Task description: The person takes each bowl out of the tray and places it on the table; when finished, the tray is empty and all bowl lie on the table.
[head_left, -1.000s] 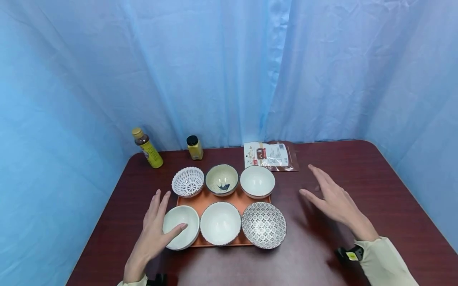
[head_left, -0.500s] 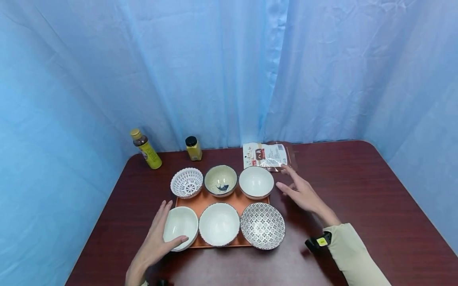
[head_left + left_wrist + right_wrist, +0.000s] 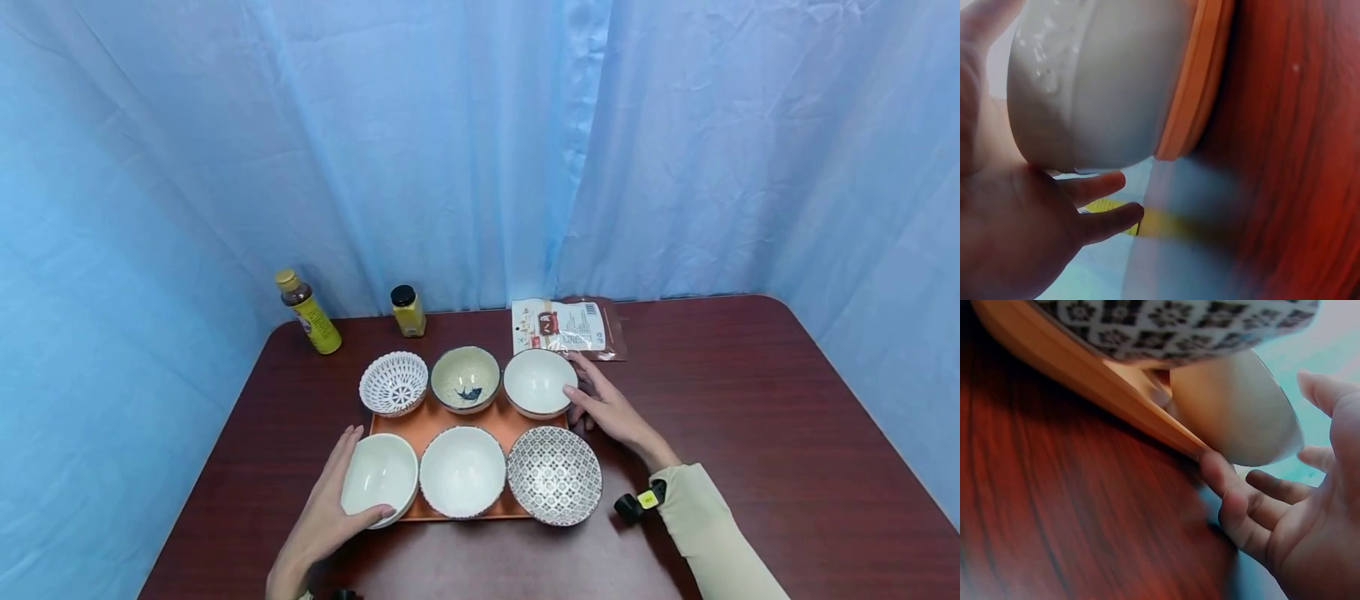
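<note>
Six... several bowls stand in two rows on an orange tray [image 3: 423, 421]. At the front left, my left hand [image 3: 326, 512] lies around a plain white bowl [image 3: 380, 475], its thumb at the near rim and its fingers along the left side. In the left wrist view, the visible fingers are straight and the palm is against the bowl's outer wall. My right hand [image 3: 611, 408] is at the back-right white bowl [image 3: 538, 382], thumb at its right rim. Its lower fingers [image 3: 1216, 469] meet the tray's edge in the right wrist view.
Between them stand a white lattice-edged bowl [image 3: 394, 383], a fish-painted bowl [image 3: 465, 379], a white bowl [image 3: 462, 472] and a grey-patterned bowl [image 3: 555, 475]. Behind are a yellow-labelled bottle [image 3: 311, 317], a black-capped jar [image 3: 408, 312] and a food pouch [image 3: 566, 325].
My right hand has moved left from bare table to the back-right bowl. My left hand has settled lower around the front-left bowl, its thumb shifting towards the near rim. Bowls and tray stay put.
</note>
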A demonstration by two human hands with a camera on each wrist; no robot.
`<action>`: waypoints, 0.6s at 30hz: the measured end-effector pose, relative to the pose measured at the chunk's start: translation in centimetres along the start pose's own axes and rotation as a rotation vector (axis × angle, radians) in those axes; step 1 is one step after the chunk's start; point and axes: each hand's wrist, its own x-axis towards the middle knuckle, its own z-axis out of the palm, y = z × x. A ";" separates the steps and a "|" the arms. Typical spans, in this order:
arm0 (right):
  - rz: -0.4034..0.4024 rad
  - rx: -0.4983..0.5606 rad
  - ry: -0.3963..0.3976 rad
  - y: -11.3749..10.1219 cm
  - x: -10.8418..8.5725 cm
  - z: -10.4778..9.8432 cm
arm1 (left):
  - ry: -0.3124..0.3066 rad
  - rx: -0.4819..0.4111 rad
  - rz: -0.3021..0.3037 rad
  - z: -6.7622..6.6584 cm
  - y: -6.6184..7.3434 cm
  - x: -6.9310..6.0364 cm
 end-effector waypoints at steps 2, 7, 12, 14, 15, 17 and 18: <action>-0.003 0.028 -0.009 0.3 0.2 0.3 | 0.006 -0.007 -0.002 0.0 -0.4 0.0; -0.023 0.098 -0.017 0.4 0.5 0.8 | 0.016 0.006 -0.022 0.1 -1.1 -0.2; -0.023 0.163 -0.028 0.6 0.6 1.3 | 0.008 -0.008 -0.053 0.2 -1.6 -0.6; -0.008 0.186 -0.028 0.7 0.6 1.4 | 0.001 -0.036 -0.052 0.2 -1.8 -0.8; -0.001 0.200 -0.028 0.7 0.6 1.4 | 0.000 -0.047 -0.044 0.2 -1.9 -0.8; 0.001 0.229 -0.027 0.6 0.6 1.4 | -0.002 -0.078 -0.024 0.2 -2.3 -0.9; 0.000 0.245 -0.031 0.5 0.5 1.4 | -0.003 -0.098 -0.012 0.2 -2.5 -1.0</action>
